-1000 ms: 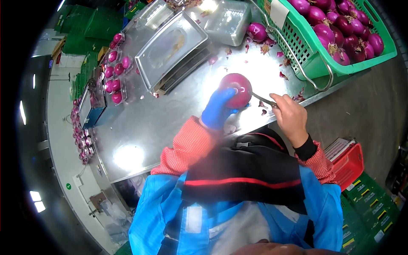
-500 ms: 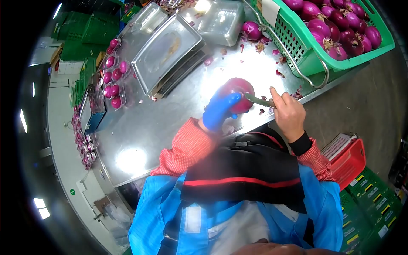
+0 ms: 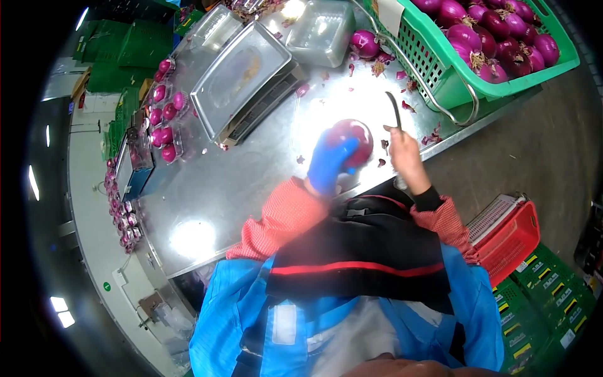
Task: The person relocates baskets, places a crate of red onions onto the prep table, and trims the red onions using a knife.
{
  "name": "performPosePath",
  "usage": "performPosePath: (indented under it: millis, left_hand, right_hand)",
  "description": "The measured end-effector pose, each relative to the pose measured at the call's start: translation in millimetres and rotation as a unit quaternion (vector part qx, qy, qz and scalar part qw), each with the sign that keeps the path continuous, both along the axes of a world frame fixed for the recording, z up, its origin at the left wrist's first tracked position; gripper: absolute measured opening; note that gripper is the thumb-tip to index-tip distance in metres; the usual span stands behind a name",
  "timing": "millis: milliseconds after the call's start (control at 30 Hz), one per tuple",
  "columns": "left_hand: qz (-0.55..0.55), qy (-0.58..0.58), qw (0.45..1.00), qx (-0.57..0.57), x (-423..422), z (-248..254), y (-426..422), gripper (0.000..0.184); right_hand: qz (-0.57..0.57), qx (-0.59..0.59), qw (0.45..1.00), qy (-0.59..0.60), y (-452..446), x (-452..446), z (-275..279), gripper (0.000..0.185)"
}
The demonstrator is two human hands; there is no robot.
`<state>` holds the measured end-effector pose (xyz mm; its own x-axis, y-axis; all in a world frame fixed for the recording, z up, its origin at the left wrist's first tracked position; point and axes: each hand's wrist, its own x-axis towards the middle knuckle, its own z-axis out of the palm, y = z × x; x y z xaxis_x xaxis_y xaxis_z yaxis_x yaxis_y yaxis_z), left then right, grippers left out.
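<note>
Red basket (image 3: 510, 249) beside dark green crates (image 3: 545, 300)

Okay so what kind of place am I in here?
Probably a produce packing room: a green crate heaped with red onions, clear trays of onions, and what looks like a weighing scale on the metal table.

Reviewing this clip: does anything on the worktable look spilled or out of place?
Onion skin scraps litter the metal table, which looks untidy. One loose red onion sits outside the green crate, apart from those inside.
</note>
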<state>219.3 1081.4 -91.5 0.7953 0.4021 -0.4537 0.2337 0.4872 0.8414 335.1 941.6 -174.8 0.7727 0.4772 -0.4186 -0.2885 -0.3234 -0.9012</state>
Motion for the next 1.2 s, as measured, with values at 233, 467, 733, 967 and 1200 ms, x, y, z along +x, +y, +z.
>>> performPosePath:
  millis: [233, 467, 733, 967, 1200]
  left_hand:
    - [-0.022, -0.057, 0.997, -0.05, 4, -12, 26, 0.054]
    - [-0.094, -0.087, 0.992, 0.009, 10, 23, 36, 0.048]
    - [-0.094, -0.031, 0.995, -0.022, 7, 21, 38, 0.046]
    - [-0.163, -0.045, 0.985, -0.022, 7, 29, 34, 0.049]
    - [-0.129, -0.008, 0.988, -0.085, 9, 26, 33, 0.054]
  right_hand:
    - [0.088, -0.031, 0.977, -0.194, -13, -9, 55, 0.029]
    - [0.16, -0.045, 0.835, -0.524, -33, -1, 65, 0.048]
    - [0.166, -0.065, 0.771, -0.611, -37, 8, 64, 0.052]
    - [0.136, -0.091, 0.756, -0.633, -38, 14, 61, 0.052]
    - [0.143, -0.071, 0.744, -0.648, -43, 15, 58, 0.046]
